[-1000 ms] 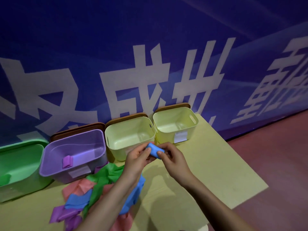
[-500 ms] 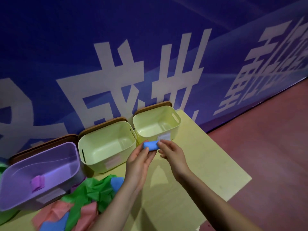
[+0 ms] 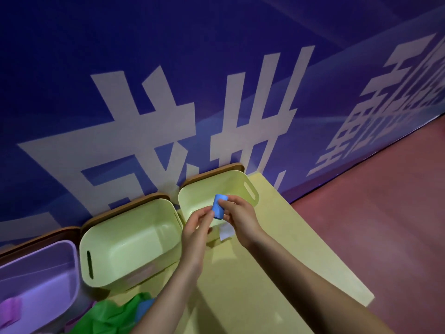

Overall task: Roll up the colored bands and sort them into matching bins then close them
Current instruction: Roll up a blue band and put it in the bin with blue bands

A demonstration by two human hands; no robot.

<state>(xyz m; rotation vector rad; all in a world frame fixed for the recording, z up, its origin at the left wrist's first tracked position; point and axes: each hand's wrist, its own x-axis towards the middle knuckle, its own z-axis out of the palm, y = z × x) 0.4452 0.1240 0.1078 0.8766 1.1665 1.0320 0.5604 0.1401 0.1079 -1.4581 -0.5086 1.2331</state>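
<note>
Your table (image 3: 284, 239) is a pale yellow, smooth slab set against a deep blue wall (image 3: 168, 56) printed with large white characters; dull red floor (image 3: 385, 201) lies to its right. Three bins stand in a row at the table's back edge, each with a brown, wood-toned lid (image 3: 216, 171) propped behind it.

The middle bin (image 3: 125, 239) is pale green plastic, rounded at the corners, with a slot handle in its left wall, and nothing shows inside it. The purple bin (image 3: 36, 273) at the left, cut off by the frame, is glossy and holds one rolled purple band (image 3: 10, 310) near its front wall. The right bin (image 3: 216, 186) is the same pale green, with a slot handle in its right wall and a white label (image 3: 226, 232) on its front; what you can see of its floor is bare.

Loose bands lie in a crumpled heap (image 3: 113, 314) on the table in front of the purple and middle bins, mostly green with a bit of blue showing.

Your right hand (image 3: 240, 219) pinches the blue roll (image 3: 218, 206), a short, tight cylinder of matte band, between thumb and fingers over the right bin's front rim. Your left hand (image 3: 196, 229) is just beside it, fingers relaxed and fairly straight, fingertips touching the roll's lower left edge without gripping it.
</note>
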